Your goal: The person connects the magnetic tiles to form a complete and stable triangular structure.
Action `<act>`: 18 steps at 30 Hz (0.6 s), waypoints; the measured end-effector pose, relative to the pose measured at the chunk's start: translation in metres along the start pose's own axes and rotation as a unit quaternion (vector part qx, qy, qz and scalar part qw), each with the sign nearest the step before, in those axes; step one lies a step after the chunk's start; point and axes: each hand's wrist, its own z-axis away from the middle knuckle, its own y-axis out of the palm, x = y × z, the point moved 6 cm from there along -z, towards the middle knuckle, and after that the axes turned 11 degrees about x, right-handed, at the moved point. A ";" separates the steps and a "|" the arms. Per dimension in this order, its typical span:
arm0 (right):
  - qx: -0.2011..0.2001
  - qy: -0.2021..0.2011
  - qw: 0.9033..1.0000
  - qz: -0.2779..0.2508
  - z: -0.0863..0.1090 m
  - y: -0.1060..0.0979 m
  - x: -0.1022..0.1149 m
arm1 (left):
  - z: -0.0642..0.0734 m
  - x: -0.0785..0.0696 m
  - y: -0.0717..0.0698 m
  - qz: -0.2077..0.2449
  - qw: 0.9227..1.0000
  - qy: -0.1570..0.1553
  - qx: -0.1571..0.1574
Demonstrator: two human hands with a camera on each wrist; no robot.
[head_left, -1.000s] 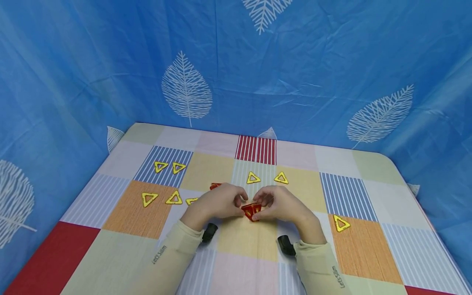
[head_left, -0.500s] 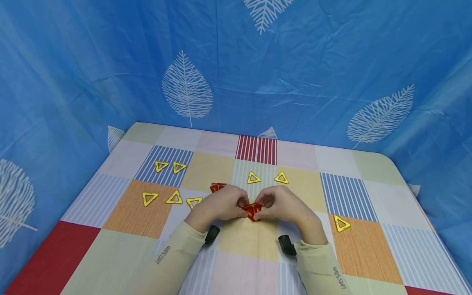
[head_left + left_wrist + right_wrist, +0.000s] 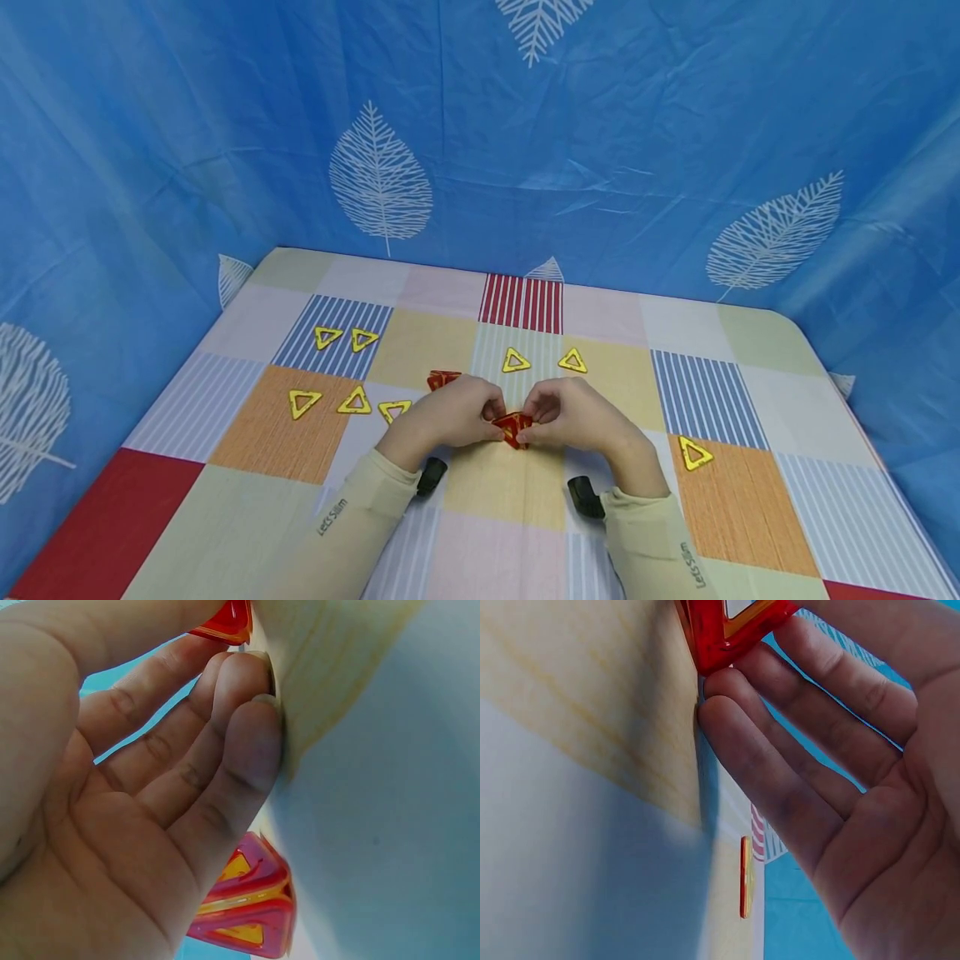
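Note:
A small red shape built of triangle tiles stands on a yellow square of the checked table. My left hand and my right hand meet over it and pinch it from either side with thumb and fingertips. In the left wrist view the curled fingers touch the cloth, with a red tile at the thumb. The right wrist view has a red tile held at the fingertips. Another red tile shape lies just behind my left hand, and shows as the red shape.
Yellow triangle tiles lie flat around: two at the back left, three left of my hands, two behind them, one at the right. A blue leaf-print cloth walls the table.
Both hands have stayed over the red shape, closing in slightly on it. The left hand shifted a little right, uncovering the nearest yellow tile and more of the red shape behind.

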 end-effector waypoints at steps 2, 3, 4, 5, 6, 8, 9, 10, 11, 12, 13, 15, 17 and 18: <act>0.001 -0.006 1.000 -0.001 0.000 0.000 0.000 | 0.000 0.000 0.000 0.000 1.000 -0.001 0.000; 0.002 -0.009 1.000 -0.002 0.000 0.000 0.000 | 0.000 0.000 0.000 0.001 1.000 0.000 0.000; 0.002 -0.011 1.000 -0.002 0.000 0.000 0.000 | -0.001 0.000 0.000 0.000 1.000 0.000 0.000; 0.003 -0.013 1.000 -0.004 0.000 0.000 0.000 | -0.001 0.000 0.000 -0.001 1.000 0.000 0.000; 0.004 -0.014 1.000 -0.006 0.000 0.000 0.000 | -0.001 0.000 0.000 -0.002 1.000 0.000 0.000; 0.003 -0.013 1.000 -0.006 0.000 0.000 0.000 | -0.001 0.000 0.001 -0.003 1.000 0.001 0.000; 0.003 -0.012 1.000 -0.006 0.000 0.000 0.000 | -0.002 0.000 0.001 -0.004 1.000 0.002 0.000; 0.003 -0.010 1.000 -0.006 0.000 0.000 0.000 | -0.002 0.000 0.001 -0.004 1.000 0.003 0.000; 0.002 -0.009 1.000 -0.006 -0.001 0.000 0.000 | -0.002 0.000 0.001 -0.005 1.000 0.003 0.000; 0.002 -0.008 1.000 -0.004 -0.001 0.000 0.000 | -0.002 0.000 0.000 -0.004 1.000 0.004 0.000; 0.001 -0.006 1.000 -0.001 -0.001 0.000 0.000 | -0.002 0.000 0.000 -0.004 1.000 0.004 0.000; -0.001 -0.003 1.000 0.000 -0.002 0.000 -0.001 | -0.002 0.000 0.000 -0.004 1.000 0.004 0.000; -0.006 -0.001 1.000 0.002 -0.002 -0.001 -0.001 | -0.002 0.000 0.000 -0.006 1.000 0.003 0.000; -0.010 -0.002 1.000 0.004 -0.003 -0.001 -0.001 | -0.002 0.000 0.000 -0.008 1.000 0.002 0.000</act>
